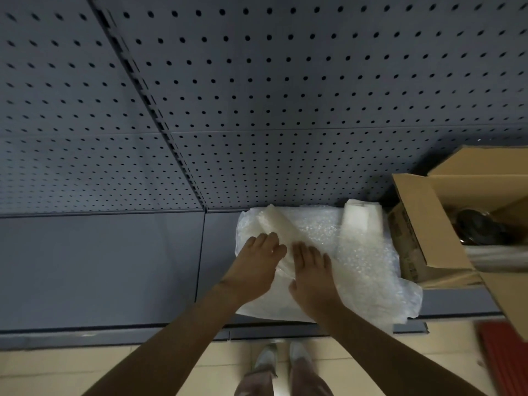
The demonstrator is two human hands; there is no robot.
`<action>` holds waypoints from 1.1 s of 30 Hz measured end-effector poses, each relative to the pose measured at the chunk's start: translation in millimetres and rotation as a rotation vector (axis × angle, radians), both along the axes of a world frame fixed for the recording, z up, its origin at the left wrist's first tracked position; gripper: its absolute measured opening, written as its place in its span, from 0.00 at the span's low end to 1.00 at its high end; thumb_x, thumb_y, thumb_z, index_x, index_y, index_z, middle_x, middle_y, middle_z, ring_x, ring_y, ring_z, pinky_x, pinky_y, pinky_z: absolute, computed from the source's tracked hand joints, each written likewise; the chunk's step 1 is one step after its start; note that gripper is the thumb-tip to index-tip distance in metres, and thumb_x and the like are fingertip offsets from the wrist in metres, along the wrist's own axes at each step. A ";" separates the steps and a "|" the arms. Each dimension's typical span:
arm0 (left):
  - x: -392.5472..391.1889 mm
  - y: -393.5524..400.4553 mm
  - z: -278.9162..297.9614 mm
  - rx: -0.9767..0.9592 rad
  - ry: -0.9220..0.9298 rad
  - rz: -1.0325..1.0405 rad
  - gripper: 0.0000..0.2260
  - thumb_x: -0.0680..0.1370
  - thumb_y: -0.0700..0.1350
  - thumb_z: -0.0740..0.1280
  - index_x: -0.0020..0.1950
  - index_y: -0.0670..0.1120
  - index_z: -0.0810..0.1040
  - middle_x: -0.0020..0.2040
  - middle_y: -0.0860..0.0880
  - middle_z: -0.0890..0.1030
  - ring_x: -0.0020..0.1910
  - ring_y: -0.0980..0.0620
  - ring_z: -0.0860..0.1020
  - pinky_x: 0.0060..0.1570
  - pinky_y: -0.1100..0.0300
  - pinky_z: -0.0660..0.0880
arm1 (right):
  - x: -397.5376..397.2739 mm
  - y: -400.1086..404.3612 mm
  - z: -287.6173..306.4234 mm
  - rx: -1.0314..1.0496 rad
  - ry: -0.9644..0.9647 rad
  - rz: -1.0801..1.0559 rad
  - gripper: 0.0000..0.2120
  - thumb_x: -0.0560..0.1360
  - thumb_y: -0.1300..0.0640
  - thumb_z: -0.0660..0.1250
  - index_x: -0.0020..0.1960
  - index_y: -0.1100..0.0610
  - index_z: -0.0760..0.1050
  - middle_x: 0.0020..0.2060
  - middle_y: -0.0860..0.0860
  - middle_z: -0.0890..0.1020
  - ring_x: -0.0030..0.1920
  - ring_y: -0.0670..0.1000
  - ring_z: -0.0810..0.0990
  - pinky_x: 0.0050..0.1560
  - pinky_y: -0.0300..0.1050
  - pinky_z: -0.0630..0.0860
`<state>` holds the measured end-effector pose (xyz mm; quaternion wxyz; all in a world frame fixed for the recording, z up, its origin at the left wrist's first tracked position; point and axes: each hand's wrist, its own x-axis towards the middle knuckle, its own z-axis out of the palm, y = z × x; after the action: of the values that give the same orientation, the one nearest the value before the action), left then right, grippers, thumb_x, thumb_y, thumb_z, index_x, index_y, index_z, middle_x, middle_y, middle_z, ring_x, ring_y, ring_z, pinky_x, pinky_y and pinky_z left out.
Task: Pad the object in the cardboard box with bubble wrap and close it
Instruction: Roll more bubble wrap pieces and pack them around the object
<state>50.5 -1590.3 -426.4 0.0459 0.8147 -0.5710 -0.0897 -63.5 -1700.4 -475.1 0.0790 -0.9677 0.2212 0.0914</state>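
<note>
The bubble wrap (357, 252) lies spread flat on the grey metal shelf (114, 267), covering its right-hand part from the back edge to the front edge, where one crumpled corner hangs over. A partly rolled piece of it (281, 227) runs diagonally from the back toward the person's hands, and a second white roll (361, 217) sits at the back edge, just beside the box. The left hand (257, 261) rests palm down on the wrap with fingers together and extended, touching the near end of the diagonal roll; the right hand (311, 272) lies flat beside it, fingers also straight, pressing the sheet, neither hand gripping anything. At the shelf's right end stands the cardboard box (428, 232), its flaps open, touching the wrap's right edge. Inside it a dark, round object (477, 227) is visible, too blurred to name. A pegboard panel (257, 95) rises behind the shelf. Below, on the tiled floor (57, 367), the person's shoes (281, 355) point toward the shelf.
</note>
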 end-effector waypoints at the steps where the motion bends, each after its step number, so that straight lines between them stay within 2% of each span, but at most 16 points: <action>1: 1.7 -1.4 -2.5 -0.020 -0.056 -0.023 0.25 0.67 0.39 0.71 0.63 0.48 0.71 0.60 0.46 0.71 0.59 0.45 0.72 0.60 0.54 0.70 | -0.2 -3.9 3.9 0.028 -0.033 0.000 0.41 0.59 0.54 0.75 0.70 0.61 0.66 0.63 0.58 0.76 0.60 0.60 0.77 0.59 0.60 0.74; 3: 5.5 -3.9 -3.7 0.064 -0.175 -0.051 0.37 0.65 0.42 0.74 0.71 0.48 0.63 0.69 0.41 0.64 0.69 0.40 0.63 0.68 0.45 0.63 | -0.2 -11.5 16.2 0.081 -0.063 0.015 0.37 0.68 0.53 0.68 0.74 0.58 0.60 0.70 0.55 0.69 0.67 0.57 0.69 0.65 0.55 0.69; 4: 8.6 -4.5 -3.7 0.120 -0.224 -0.069 0.41 0.68 0.42 0.72 0.76 0.48 0.53 0.75 0.39 0.54 0.75 0.37 0.53 0.73 0.40 0.51 | -0.3 -15.9 22.2 0.113 -0.070 0.013 0.36 0.71 0.53 0.65 0.75 0.56 0.57 0.71 0.53 0.66 0.69 0.56 0.66 0.67 0.53 0.66; 6: 16.2 -6.9 0.1 0.237 -0.264 -0.083 0.46 0.73 0.42 0.68 0.77 0.50 0.37 0.78 0.41 0.38 0.76 0.38 0.36 0.66 0.37 0.28 | -1.7 -23.8 32.9 0.162 -0.074 0.005 0.34 0.73 0.54 0.62 0.76 0.54 0.54 0.72 0.51 0.65 0.70 0.54 0.64 0.68 0.49 0.65; 8: 23.4 -8.4 5.7 0.282 -0.334 -0.102 0.49 0.74 0.44 0.68 0.75 0.50 0.29 0.77 0.42 0.34 0.74 0.38 0.31 0.61 0.36 0.22 | -4.7 -29.1 41.5 0.200 -0.071 0.018 0.33 0.73 0.55 0.62 0.76 0.53 0.55 0.71 0.51 0.68 0.69 0.54 0.66 0.66 0.48 0.67; 10: 28.3 -8.4 8.7 0.268 -0.361 -0.115 0.51 0.73 0.49 0.69 0.74 0.50 0.27 0.78 0.42 0.36 0.75 0.38 0.32 0.62 0.34 0.23 | -8.8 -31.8 47.3 0.219 -0.066 0.047 0.33 0.73 0.56 0.62 0.76 0.52 0.56 0.70 0.52 0.70 0.68 0.54 0.67 0.65 0.48 0.68; 12: 31.6 -8.7 9.1 0.212 -0.366 -0.138 0.52 0.71 0.55 0.71 0.75 0.51 0.31 0.78 0.42 0.42 0.76 0.38 0.37 0.64 0.32 0.25 | -13.2 -33.3 55.1 0.245 -0.076 0.055 0.32 0.73 0.56 0.62 0.76 0.52 0.57 0.70 0.51 0.70 0.68 0.54 0.68 0.65 0.46 0.68; 14: 31.0 -7.9 12.6 0.188 -0.354 -0.171 0.48 0.66 0.54 0.74 0.77 0.49 0.47 0.74 0.40 0.61 0.76 0.38 0.54 0.67 0.34 0.29 | -18.1 -35.1 65.4 0.265 -0.079 0.070 0.32 0.74 0.56 0.63 0.75 0.52 0.58 0.70 0.51 0.70 0.67 0.54 0.68 0.65 0.47 0.68; 16: 31.8 -6.1 13.1 0.081 -0.267 -0.186 0.38 0.61 0.49 0.75 0.69 0.48 0.66 0.59 0.45 0.75 0.65 0.42 0.72 0.70 0.37 0.34 | -24.9 -37.7 75.5 0.243 -0.078 0.104 0.31 0.74 0.56 0.63 0.75 0.51 0.60 0.69 0.51 0.71 0.66 0.54 0.69 0.64 0.47 0.69; 18: 29.6 -5.9 21.7 0.018 -0.146 -0.183 0.28 0.64 0.46 0.71 0.64 0.49 0.72 0.55 0.48 0.75 0.60 0.46 0.74 0.73 0.40 0.40 | -32.4 -40.4 84.9 0.198 -0.093 0.117 0.29 0.73 0.56 0.62 0.74 0.50 0.61 0.68 0.50 0.72 0.64 0.54 0.71 0.63 0.47 0.69; 20: 27.9 -7.1 31.7 0.018 -0.061 -0.165 0.22 0.68 0.46 0.67 0.63 0.49 0.72 0.55 0.48 0.74 0.56 0.46 0.74 0.71 0.44 0.58 | -40.2 -42.6 93.2 0.170 -0.092 0.104 0.28 0.74 0.54 0.62 0.74 0.50 0.61 0.67 0.51 0.73 0.63 0.54 0.71 0.63 0.46 0.69; 21: 27.0 -7.7 37.3 0.012 -0.058 -0.174 0.20 0.68 0.46 0.66 0.60 0.49 0.73 0.53 0.48 0.74 0.53 0.45 0.75 0.64 0.45 0.67 | -44.1 -43.4 97.2 0.159 -0.081 0.097 0.28 0.74 0.52 0.63 0.74 0.50 0.61 0.66 0.51 0.73 0.63 0.54 0.72 0.62 0.46 0.69; 23: 25.3 -10.3 46.1 0.016 -0.055 -0.203 0.18 0.64 0.48 0.66 0.54 0.48 0.76 0.47 0.47 0.77 0.43 0.44 0.78 0.48 0.49 0.76 | -52.8 -45.7 103.9 0.141 -0.058 0.081 0.28 0.75 0.49 0.63 0.74 0.50 0.61 0.66 0.52 0.74 0.62 0.54 0.72 0.61 0.46 0.69; 25: 21.6 -14.9 53.9 0.003 -0.067 -0.231 0.17 0.63 0.48 0.66 0.51 0.47 0.76 0.44 0.48 0.77 0.39 0.45 0.79 0.41 0.54 0.75 | -61.1 -47.9 111.3 0.128 -0.043 0.064 0.28 0.76 0.47 0.63 0.73 0.50 0.61 0.65 0.52 0.74 0.62 0.55 0.72 0.60 0.47 0.69; 29: 6.8 -24.7 74.1 0.139 -0.088 -0.256 0.20 0.70 0.50 0.66 0.61 0.49 0.71 0.55 0.49 0.72 0.52 0.47 0.74 0.50 0.56 0.68 | -75.4 -50.3 125.9 0.078 0.011 0.037 0.26 0.76 0.46 0.63 0.72 0.50 0.62 0.62 0.53 0.75 0.61 0.55 0.73 0.56 0.46 0.70; 33: -5.6 -33.0 93.4 0.172 -0.104 -0.273 0.20 0.70 0.51 0.67 0.61 0.50 0.70 0.55 0.50 0.73 0.52 0.48 0.75 0.46 0.57 0.68 | -92.7 -52.1 139.5 0.047 0.017 -0.021 0.26 0.74 0.44 0.64 0.70 0.47 0.63 0.61 0.51 0.75 0.60 0.54 0.74 0.55 0.46 0.70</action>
<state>44.8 -1623.3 -333.0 -0.0662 0.7342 -0.6681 -0.1013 -156.2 -1752.6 -335.6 0.1007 -0.9624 0.2299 0.1040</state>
